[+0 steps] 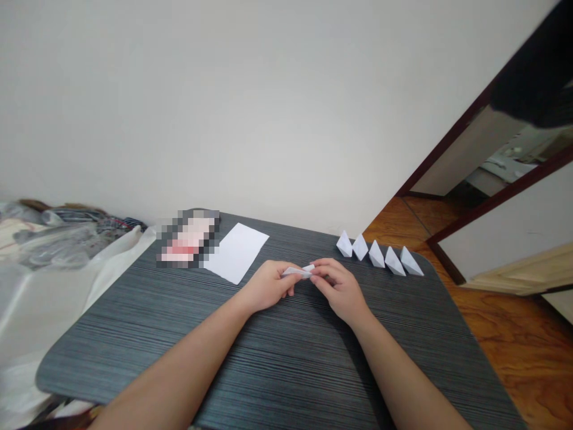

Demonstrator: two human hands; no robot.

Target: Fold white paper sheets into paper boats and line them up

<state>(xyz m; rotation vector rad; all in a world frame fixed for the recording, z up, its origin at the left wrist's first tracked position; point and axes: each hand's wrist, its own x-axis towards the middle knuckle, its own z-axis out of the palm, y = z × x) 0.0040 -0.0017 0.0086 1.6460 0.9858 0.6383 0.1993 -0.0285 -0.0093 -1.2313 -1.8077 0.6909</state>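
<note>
A small piece of folded white paper [294, 272] is held over the middle of the dark, streaked table [286, 376]. The left hand [267, 286] pinches its left end between thumb and fingers; the right hand [342, 289] has its thumb and fingertips closed on the right end. Just left of and beyond the left hand lies white sheet paper [240, 254], flat on the tabletop. Farther left, next to it, is a blurred-out object [188, 239], too pixelated to identify. Near the table's far right edge, five pointed paper shapes [376, 255] stand in a slanting row. A pale wall [268, 107] rises behind the table, and wooden floor [528, 340] shows at right.
</note>
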